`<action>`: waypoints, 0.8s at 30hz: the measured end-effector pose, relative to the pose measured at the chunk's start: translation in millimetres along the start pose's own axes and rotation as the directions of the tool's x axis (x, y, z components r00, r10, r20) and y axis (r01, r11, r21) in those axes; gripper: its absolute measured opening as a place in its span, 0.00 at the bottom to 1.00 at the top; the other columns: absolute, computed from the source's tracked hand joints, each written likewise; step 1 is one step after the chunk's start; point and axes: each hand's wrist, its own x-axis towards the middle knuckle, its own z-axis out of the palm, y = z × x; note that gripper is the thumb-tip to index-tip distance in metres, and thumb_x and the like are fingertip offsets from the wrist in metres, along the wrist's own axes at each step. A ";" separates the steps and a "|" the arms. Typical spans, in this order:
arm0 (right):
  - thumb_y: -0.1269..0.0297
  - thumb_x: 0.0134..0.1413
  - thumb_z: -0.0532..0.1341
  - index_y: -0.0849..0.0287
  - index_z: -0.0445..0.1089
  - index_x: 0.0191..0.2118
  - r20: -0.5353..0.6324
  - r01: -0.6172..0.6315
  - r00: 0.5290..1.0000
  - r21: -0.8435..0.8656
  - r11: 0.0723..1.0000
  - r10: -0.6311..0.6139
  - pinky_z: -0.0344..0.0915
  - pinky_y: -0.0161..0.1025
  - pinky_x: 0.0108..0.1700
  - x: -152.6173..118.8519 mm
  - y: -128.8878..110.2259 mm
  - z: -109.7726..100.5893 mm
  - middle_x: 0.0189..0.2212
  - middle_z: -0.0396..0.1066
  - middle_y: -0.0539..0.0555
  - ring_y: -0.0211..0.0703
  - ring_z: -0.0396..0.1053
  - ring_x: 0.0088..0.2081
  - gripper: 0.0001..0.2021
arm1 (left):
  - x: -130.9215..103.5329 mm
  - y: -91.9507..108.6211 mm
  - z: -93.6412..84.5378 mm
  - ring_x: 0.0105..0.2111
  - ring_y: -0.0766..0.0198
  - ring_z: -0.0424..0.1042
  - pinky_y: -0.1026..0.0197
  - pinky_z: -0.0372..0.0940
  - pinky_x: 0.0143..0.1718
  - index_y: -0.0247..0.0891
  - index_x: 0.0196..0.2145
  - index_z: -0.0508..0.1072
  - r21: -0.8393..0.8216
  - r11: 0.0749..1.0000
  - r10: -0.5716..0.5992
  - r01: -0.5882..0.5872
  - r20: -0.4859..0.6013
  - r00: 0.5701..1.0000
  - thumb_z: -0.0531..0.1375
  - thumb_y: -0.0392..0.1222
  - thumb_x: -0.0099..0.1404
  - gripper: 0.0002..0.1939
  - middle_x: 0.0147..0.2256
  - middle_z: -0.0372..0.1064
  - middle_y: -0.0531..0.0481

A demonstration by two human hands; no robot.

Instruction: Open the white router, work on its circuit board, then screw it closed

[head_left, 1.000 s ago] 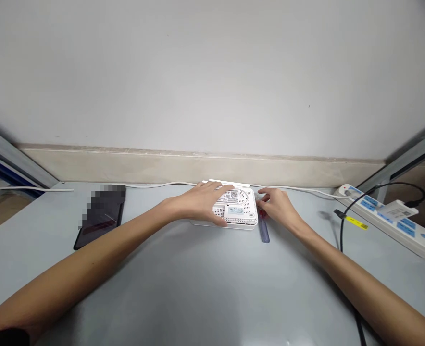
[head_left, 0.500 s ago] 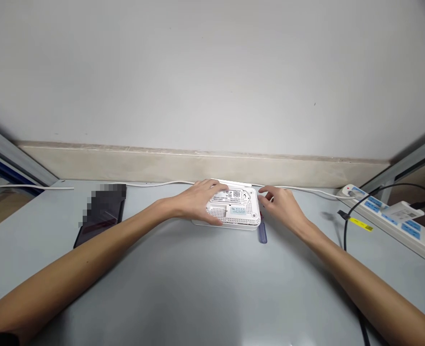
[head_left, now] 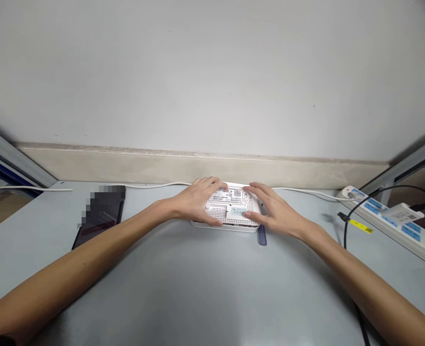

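The white vented device lay on the grey table, a purplish handle by its near right corner. The left hand clamped its left end; the right hand covered its right, whether gripping I couldn't tell. Behind ran a white cable.

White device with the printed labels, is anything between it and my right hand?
Nothing visible: the right hand's fingers and thumb reach over the right end of the white device. The purplish handle lies beside that end, not between fingertips and labelled face.
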 end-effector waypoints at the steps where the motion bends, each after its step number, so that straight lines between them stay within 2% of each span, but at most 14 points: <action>1: 0.39 0.56 0.57 0.51 0.52 0.66 0.038 0.001 0.999 -0.007 1.000 -0.001 0.55 0.53 0.63 -0.3 0.4 0.4 0.67 0.47 0.59 0.57 0.51 0.65 0.37 | -0.1 0.3 -0.6 0.53 0.49 0.62 0.52 0.59 0.52 0.44 0.56 0.60 0.007 1.000 0.006 -0.006 0.002 1.000 0.67 0.62 0.47 0.42 0.53 0.61 0.46; 4: 0.35 0.52 0.58 0.50 0.47 0.69 0.117 0.045 0.992 -0.034 0.998 -0.040 0.53 0.56 0.63 -1.3 2.5 1.6 0.69 0.39 0.60 0.61 0.45 0.67 0.44 | -0.8 1.7 -2.3 0.52 0.49 0.62 0.53 0.60 0.52 0.45 0.56 0.60 0.009 1.000 -0.002 0.002 0.007 1.000 0.67 0.61 0.48 0.42 0.53 0.62 0.46; 8: 0.35 0.48 0.62 0.48 0.42 0.70 0.155 0.108 0.983 -0.076 0.991 -0.095 0.53 0.57 0.64 -2.0 5.2 4.1 0.70 0.34 0.61 0.63 0.41 0.68 0.49 | -1.5 3.4 -3.6 0.53 0.49 0.62 0.53 0.61 0.51 0.46 0.55 0.60 0.008 1.000 -0.016 0.016 0.013 1.000 0.68 0.60 0.47 0.41 0.53 0.62 0.47; 16: 0.41 0.51 0.62 0.49 0.47 0.69 0.065 0.182 0.982 -0.134 0.974 -0.174 0.54 0.58 0.62 -1.0 8.4 7.7 0.68 0.42 0.62 0.63 0.46 0.66 0.43 | -2.2 6.7 -7.3 0.53 0.50 0.63 0.54 0.62 0.50 0.46 0.55 0.62 -0.006 1.000 -0.027 0.027 0.018 0.999 0.68 0.59 0.48 0.40 0.53 0.63 0.47; 24: 0.41 0.52 0.62 0.53 0.50 0.68 0.075 0.169 0.984 -0.121 0.978 -0.160 0.54 0.61 0.62 -1.5 6.0 5.5 0.67 0.45 0.65 0.66 0.47 0.66 0.43 | -2.6 6.1 -9.1 0.55 0.50 0.62 0.55 0.61 0.51 0.47 0.57 0.61 -0.050 0.997 -0.058 0.063 0.085 0.995 0.68 0.60 0.49 0.41 0.56 0.62 0.48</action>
